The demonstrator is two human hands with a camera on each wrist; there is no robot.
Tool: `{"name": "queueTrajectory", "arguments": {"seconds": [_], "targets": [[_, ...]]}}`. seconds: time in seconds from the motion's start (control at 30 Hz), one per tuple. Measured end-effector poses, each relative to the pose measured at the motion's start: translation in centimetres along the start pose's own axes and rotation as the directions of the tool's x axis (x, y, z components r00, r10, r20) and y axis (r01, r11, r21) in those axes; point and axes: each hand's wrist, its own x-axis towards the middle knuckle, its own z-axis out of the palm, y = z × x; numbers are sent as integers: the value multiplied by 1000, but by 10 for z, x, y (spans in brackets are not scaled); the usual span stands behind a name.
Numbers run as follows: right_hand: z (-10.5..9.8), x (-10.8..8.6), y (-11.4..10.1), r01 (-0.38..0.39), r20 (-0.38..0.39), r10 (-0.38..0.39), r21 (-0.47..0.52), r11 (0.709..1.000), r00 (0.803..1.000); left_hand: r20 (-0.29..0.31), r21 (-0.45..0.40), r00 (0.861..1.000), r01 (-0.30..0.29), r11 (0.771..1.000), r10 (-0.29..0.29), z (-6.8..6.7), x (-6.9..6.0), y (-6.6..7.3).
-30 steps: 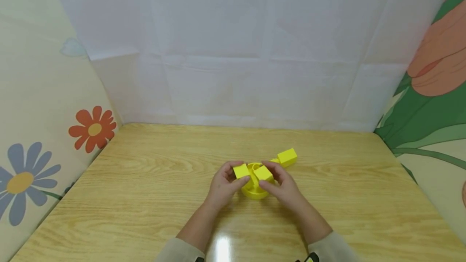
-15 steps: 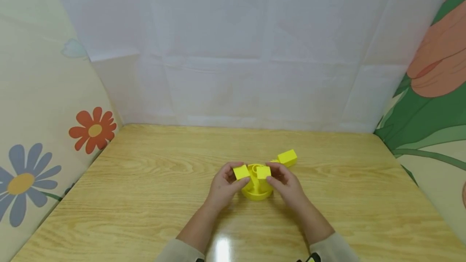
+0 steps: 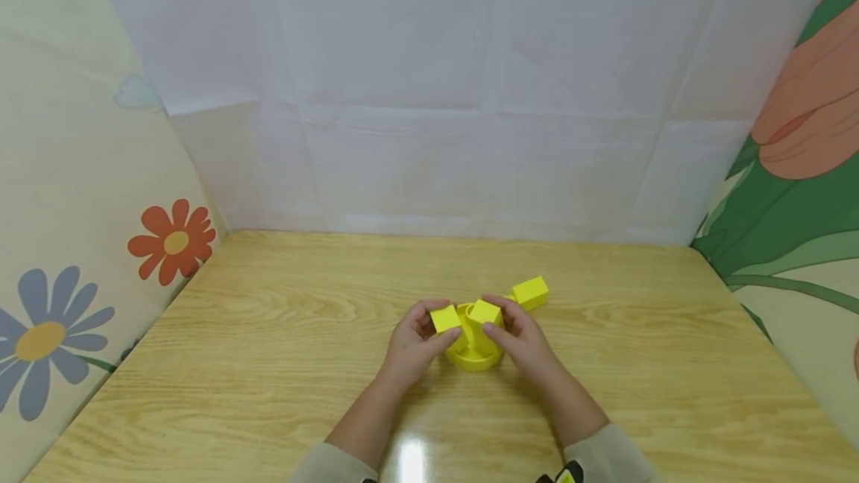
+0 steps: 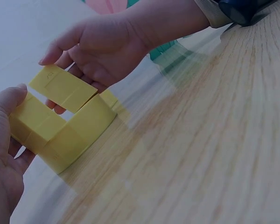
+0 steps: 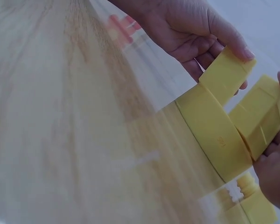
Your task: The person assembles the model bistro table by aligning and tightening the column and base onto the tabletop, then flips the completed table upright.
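Note:
A round, low-walled yellow plastic base [image 3: 473, 362] stands on the table between both hands. My left hand [image 3: 408, 347] pinches a yellow block [image 3: 445, 319] between thumb and fingers over the base's left side. On the other side, my right hand [image 3: 529, 338] pinches a second yellow block [image 3: 485, 312], which sits tilted at the base's rim. In the left wrist view this right block [image 4: 63, 88] stands above the base's curved wall [image 4: 84, 133]. A small ring shape shows inside the base, partly covered by the right block. Whether either block is fixed to the base I cannot tell.
Behind the right hand lies another yellow block [image 3: 531, 292] with a narrower wavy-edged part [image 5: 245, 184]. The wood-grain table [image 3: 268, 364] reaches a white cloth [image 3: 403, 133] at the back. Flower-printed cloths [image 3: 60, 170] hang at the sides.
The right hand's block has turned and moved slightly back, and its fingers have changed their hold. The left hand and its block stay almost still.

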Motion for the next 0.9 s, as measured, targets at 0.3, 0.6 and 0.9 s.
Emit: {"name": "queueTrajectory", "arguments": {"seconds": [0.3, 0.6, 0.9], "targets": [[-2, 2, -1, -42, -9, 42, 12, 999, 999, -3, 13, 1000, 0, 1000, 0, 0, 1, -2], [-4, 2, 0, -54, -62, 57, 47, 997, 996, 2, 2, 1000, 12, 1000, -12, 0, 2, -3], [-4, 2, 0, -62, -148, 70, 61, 996, 986, 2, -1, 1000, 7, 1000, -7, -1, 2, -3]]}}
